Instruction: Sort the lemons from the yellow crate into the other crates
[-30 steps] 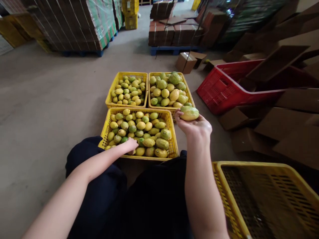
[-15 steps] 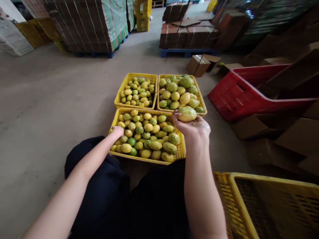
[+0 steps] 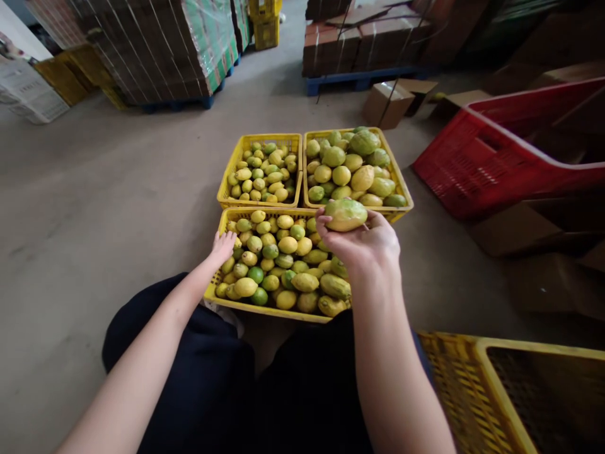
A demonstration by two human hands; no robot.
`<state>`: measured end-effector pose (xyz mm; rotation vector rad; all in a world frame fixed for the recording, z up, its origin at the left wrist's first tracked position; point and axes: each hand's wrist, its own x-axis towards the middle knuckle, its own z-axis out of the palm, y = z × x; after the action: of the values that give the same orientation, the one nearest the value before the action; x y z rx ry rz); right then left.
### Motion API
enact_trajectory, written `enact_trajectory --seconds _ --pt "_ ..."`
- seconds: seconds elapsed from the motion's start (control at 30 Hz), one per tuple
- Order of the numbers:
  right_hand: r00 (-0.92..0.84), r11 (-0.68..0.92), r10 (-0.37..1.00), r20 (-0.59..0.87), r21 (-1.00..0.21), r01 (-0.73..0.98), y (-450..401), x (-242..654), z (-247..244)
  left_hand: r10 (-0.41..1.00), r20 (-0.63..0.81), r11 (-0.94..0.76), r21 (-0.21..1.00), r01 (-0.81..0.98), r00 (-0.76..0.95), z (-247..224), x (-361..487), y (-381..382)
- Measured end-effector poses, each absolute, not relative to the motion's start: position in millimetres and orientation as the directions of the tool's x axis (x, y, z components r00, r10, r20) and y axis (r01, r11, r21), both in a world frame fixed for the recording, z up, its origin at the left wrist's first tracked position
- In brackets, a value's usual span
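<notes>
My right hand, palm up, cradles a large yellow-green lemon in its curled fingers above the near crate. At the left side of the near yellow crate, my left hand rests over the fruit with its fingers stretched out. A yellow lemon lies by those fingertips; whether they touch it I cannot tell. Lemons of mixed green and yellow fill this crate. Behind it, the left crate holds small lemons, and the right crate holds bigger ones.
To the right, a red crate stands among cardboard boxes. Another yellow crate sits at the lower right. Small boxes lie on the floor beyond, with loaded pallets further back.
My left hand has gone from curled to stretched fingers at the crate's left side. The large lemon stays in my right hand. The camera view has shifted slightly.
</notes>
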<state>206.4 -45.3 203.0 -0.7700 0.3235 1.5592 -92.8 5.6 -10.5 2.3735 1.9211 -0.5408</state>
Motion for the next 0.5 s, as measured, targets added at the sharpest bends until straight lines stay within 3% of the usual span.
enact_trajectory --seconds 0.27,0.4,0.43,0.5 --pt "-0.014 -0.199 0.817 -0.577 -0.259 -0.945 -38 205 191 0.913 -0.335 -0.297 -0.148 0.943 0.235 -22 -101 32" --pt "-0.069 -0.248 0.855 -0.514 -0.289 -0.925 -36 201 181 0.926 -0.333 -0.214 -0.076 0.974 0.178 -11 -107 33" --pt "-0.084 -0.262 0.865 -0.495 -0.303 -0.916 -36 199 179 0.935 -0.324 -0.158 -0.016 0.987 0.144 -3 -106 34" --pt "-0.118 -0.291 0.885 -0.451 -0.336 -0.896 -38 194 177 0.946 -0.317 0.006 0.234 0.972 0.071 19 -103 36"
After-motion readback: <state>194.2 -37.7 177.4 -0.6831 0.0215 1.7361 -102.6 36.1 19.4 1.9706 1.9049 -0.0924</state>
